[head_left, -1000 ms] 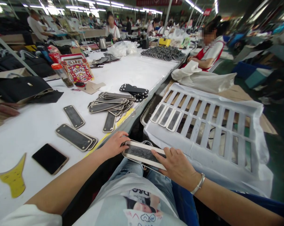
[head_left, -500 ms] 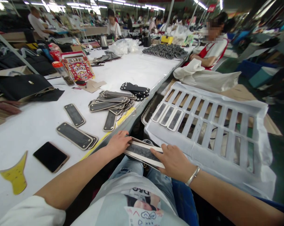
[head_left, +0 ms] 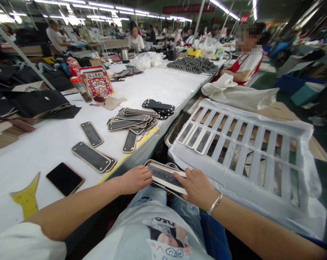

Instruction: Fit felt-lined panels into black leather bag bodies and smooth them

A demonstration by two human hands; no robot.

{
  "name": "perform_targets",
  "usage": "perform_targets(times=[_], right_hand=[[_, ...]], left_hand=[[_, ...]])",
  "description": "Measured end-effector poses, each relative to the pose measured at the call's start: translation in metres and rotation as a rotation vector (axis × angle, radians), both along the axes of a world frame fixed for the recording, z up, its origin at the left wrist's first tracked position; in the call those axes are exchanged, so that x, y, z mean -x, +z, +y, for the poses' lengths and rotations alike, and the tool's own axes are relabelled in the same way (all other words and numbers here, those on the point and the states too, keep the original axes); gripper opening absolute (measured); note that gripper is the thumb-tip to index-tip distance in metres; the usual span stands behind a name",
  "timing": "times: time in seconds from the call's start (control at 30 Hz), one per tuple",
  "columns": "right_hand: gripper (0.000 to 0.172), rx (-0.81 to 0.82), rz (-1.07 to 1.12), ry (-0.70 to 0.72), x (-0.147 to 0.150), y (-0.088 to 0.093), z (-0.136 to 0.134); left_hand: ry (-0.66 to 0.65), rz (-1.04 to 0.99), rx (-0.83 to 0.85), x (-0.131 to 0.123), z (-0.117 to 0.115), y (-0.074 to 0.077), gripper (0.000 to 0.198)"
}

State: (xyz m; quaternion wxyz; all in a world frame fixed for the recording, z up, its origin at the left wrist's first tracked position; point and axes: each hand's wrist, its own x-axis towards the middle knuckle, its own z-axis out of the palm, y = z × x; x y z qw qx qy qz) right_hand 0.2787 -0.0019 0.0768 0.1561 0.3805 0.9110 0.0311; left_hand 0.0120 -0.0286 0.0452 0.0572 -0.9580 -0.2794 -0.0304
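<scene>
Over my lap lies a long dark grey panel with a pale border [head_left: 165,176], set on a rounded-edge piece beneath it. My left hand [head_left: 136,180] closes on its left end, fingertips along the near edge. My right hand [head_left: 198,187] grips the right end, with a finger laid across the grey face. To the left on the white table [head_left: 142,85] are loose dark strips with beige edges and small metal eyelets [head_left: 91,156]. A pile of similar strips [head_left: 131,121] sits farther back. At my right, a white slotted sheet [head_left: 235,135] bears several grey panels [head_left: 193,136].
A phone [head_left: 65,178] and a yellow cut piece [head_left: 26,198] lie at the table's left. Black studded strips [head_left: 158,105] are beyond the pile. A co-worker in a red apron [head_left: 244,66] sits at the right, behind a pale plastic bag [head_left: 234,92].
My left hand has slid from the panel's far left corner toward its near edge, uncovering that corner. My right hand keeps its hold. The camera view has tilted up slightly.
</scene>
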Motion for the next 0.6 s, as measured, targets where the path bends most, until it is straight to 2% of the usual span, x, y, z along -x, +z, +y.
perform_targets(times=[0.13,0.3,0.43,0.5,0.6], right_hand=[[0.068,0.021,0.015,0.016,-0.002,0.001,0.003],[0.064,0.032,0.004,-0.014,0.004,0.004,0.002],[0.065,0.059,-0.017,-0.041,0.007,0.005,0.005],[0.065,0.068,-0.01,-0.042,0.006,0.008,0.002],[0.063,0.058,0.039,-0.026,0.0,0.008,-0.011]], left_hand=[[-0.038,0.033,0.043,0.002,0.004,0.004,0.016],[0.02,0.062,0.129,0.002,0.006,-0.006,0.013],[-0.047,0.115,0.163,0.0,0.02,-0.01,0.012],[-0.073,0.133,0.165,-0.003,0.024,-0.005,0.011],[-0.036,0.111,0.12,-0.007,0.014,0.009,0.011]])
